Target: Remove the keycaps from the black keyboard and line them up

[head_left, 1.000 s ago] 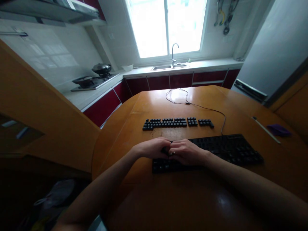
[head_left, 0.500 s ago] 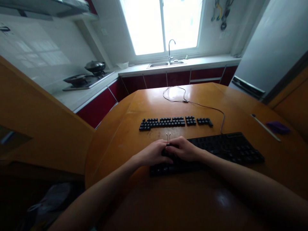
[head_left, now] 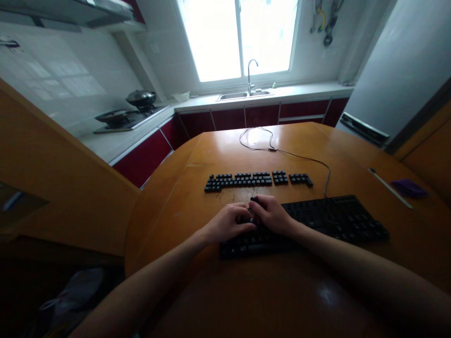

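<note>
Head view: should the narrow thumb-and-finger pinch of the right hand (head_left: 273, 215) slip, the small black binder clip with wire handles (head_left: 253, 200) could drop into the black plastic keyboard (head_left: 338, 218), which lies farther from the far edge of the orange-brown wooden table (head_left: 169, 206) than the loose black square keycaps (head_left: 243, 180). Left hand (head_left: 228, 225) half-curled above the keyboard's left end; any grip cannot be told.

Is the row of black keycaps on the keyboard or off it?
Off: the keycaps lie on the tabletop, with a strip of it showing between them and the keyboard.
</note>
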Demonstrator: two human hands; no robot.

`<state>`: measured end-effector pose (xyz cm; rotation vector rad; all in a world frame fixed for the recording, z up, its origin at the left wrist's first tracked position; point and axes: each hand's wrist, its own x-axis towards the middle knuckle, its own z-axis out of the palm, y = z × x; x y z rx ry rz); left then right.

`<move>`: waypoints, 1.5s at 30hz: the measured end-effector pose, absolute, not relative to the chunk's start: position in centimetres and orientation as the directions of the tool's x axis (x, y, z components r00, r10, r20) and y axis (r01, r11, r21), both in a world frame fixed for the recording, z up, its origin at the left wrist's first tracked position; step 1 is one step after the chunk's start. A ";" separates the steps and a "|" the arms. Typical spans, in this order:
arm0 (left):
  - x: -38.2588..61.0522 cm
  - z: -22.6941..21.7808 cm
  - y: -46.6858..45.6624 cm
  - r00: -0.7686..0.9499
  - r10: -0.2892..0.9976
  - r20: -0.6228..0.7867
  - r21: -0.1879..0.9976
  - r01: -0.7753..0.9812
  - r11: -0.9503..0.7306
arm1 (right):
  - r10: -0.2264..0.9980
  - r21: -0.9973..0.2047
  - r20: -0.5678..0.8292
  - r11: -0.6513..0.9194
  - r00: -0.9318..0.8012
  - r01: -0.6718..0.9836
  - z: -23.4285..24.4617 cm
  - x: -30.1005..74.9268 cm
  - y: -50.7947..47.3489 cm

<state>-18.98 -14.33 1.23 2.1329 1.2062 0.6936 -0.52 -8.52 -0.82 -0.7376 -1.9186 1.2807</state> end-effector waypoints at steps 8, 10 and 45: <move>-19.3 -0.7 -13.4 0.262 0.860 0.438 0.567 0.662 -0.491 | 0.847 -0.901 0.327 0.414 -0.419 0.133 -1.2 -0.5 -8.5; -19.3 -0.9 -13.3 0.251 0.837 0.486 0.542 0.665 -0.514 | 0.848 -0.903 0.329 0.411 -0.416 0.124 -1.2 -0.5 -8.4; -19.6 -1.0 -12.2 0.326 0.676 0.661 0.444 0.557 -0.702 | 0.911 -0.983 0.166 0.122 -0.377 -0.139 -1.3 -0.8 -7.6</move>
